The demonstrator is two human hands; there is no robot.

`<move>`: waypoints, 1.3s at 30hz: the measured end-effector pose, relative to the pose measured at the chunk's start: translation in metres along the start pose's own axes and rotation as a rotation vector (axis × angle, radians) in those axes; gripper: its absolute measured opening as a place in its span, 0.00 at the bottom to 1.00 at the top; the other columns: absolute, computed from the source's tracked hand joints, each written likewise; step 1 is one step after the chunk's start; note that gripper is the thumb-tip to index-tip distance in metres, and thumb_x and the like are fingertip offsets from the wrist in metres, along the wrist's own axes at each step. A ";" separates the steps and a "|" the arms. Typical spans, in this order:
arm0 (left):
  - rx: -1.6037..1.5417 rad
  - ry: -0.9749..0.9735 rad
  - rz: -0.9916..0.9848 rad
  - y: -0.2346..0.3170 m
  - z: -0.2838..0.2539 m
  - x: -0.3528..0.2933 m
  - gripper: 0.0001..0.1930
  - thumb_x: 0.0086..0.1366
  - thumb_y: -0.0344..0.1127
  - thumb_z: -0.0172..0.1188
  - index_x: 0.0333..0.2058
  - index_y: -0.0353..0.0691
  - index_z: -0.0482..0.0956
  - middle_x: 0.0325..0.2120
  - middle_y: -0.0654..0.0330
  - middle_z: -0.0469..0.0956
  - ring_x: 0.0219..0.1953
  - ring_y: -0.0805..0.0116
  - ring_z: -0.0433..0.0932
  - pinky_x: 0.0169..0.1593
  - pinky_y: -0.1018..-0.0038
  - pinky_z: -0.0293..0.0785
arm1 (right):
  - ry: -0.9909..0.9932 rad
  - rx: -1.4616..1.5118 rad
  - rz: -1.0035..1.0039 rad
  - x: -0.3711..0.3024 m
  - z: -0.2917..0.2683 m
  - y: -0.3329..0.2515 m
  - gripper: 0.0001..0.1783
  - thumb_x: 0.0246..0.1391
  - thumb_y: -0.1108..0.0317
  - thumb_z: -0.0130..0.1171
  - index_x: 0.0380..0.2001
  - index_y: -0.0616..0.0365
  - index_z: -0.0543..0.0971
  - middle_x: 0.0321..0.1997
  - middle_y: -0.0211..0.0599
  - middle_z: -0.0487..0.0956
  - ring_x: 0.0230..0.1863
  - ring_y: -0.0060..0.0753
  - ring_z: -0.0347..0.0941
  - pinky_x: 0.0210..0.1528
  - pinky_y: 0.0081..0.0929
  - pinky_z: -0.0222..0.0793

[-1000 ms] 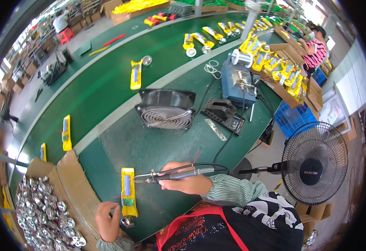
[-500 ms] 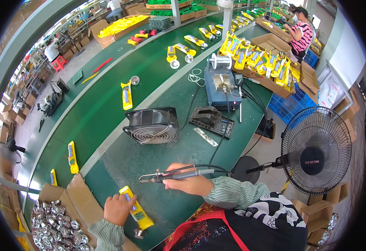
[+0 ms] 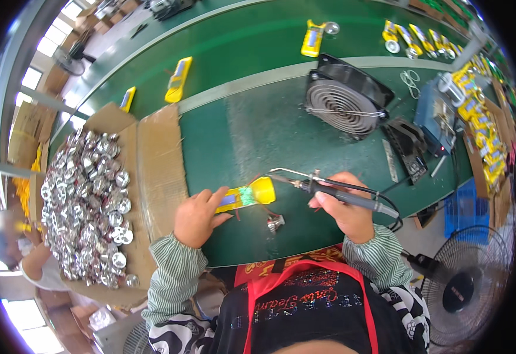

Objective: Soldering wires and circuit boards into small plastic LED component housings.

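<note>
My left hand [image 3: 197, 215] grips one end of a yellow flashlight body [image 3: 247, 194] that lies on the green table with its green circuit board showing. My right hand [image 3: 346, 209] holds a soldering iron [image 3: 328, 190] by its dark handle. The iron's metal tip points left and ends just above the round yellow end of the body. A small silver reflector cup [image 3: 276, 222] on thin red wires rests on the table between my hands.
An open cardboard box [image 3: 151, 159] full of silver reflector cups [image 3: 89, 200] stands at my left. A black fan [image 3: 345, 97], a soldering station [image 3: 436, 112] and more yellow bodies [image 3: 179, 79] sit farther back. A standing fan [image 3: 470, 295] is at lower right.
My view has swung down and closer to the table. My left hand has brought the yellow body up from the table's near edge to the iron's tip. My right hand still holds the iron.
</note>
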State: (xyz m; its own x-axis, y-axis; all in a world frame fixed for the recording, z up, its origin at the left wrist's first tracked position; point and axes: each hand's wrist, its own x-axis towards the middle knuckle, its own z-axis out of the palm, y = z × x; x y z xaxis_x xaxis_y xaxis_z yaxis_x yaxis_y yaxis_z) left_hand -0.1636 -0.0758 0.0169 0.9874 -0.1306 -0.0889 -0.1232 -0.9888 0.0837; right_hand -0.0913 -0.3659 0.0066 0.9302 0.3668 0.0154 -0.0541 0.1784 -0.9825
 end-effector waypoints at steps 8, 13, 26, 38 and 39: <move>-0.512 0.300 0.260 0.002 0.026 -0.001 0.07 0.49 0.27 0.63 0.30 0.38 0.79 0.32 0.58 0.75 0.32 0.61 0.75 0.37 0.69 0.73 | -0.069 -0.035 0.020 -0.001 0.023 0.005 0.10 0.49 0.77 0.58 0.35 0.69 0.72 0.30 0.40 0.78 0.31 0.27 0.78 0.32 0.21 0.74; -0.754 0.247 -0.077 0.014 0.026 0.007 0.04 0.51 0.26 0.62 0.28 0.35 0.77 0.25 0.57 0.75 0.28 0.62 0.74 0.34 0.70 0.72 | -0.088 -0.091 0.076 -0.001 0.025 0.008 0.10 0.49 0.76 0.58 0.35 0.69 0.72 0.30 0.40 0.79 0.31 0.27 0.78 0.33 0.21 0.74; -0.452 0.297 -0.040 0.025 0.022 0.012 0.04 0.52 0.26 0.59 0.28 0.36 0.75 0.31 0.55 0.71 0.34 0.54 0.71 0.37 0.65 0.68 | -0.108 -0.072 0.220 0.003 0.029 0.014 0.10 0.49 0.75 0.59 0.35 0.68 0.73 0.28 0.38 0.79 0.30 0.23 0.77 0.33 0.20 0.73; -0.472 0.260 0.008 0.016 0.025 0.011 0.04 0.51 0.26 0.59 0.27 0.34 0.75 0.32 0.56 0.72 0.34 0.55 0.70 0.39 0.65 0.68 | -0.138 -0.090 0.213 0.009 0.035 0.023 0.09 0.48 0.75 0.59 0.33 0.68 0.74 0.26 0.37 0.79 0.29 0.22 0.77 0.32 0.19 0.73; -0.472 0.260 0.007 0.015 0.025 0.011 0.04 0.51 0.26 0.59 0.27 0.34 0.75 0.32 0.56 0.72 0.34 0.55 0.70 0.39 0.65 0.68 | -0.139 -0.090 0.214 0.009 0.036 0.023 0.09 0.48 0.75 0.59 0.33 0.68 0.74 0.26 0.37 0.79 0.29 0.22 0.77 0.32 0.19 0.73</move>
State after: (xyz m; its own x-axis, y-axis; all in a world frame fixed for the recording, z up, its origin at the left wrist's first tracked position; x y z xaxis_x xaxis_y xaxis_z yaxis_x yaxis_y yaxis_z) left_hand -0.1570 -0.0943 -0.0079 0.9861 -0.0560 0.1566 -0.1312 -0.8403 0.5260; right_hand -0.0970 -0.3253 -0.0094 0.8421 0.5100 -0.1756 -0.2060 0.0033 -0.9785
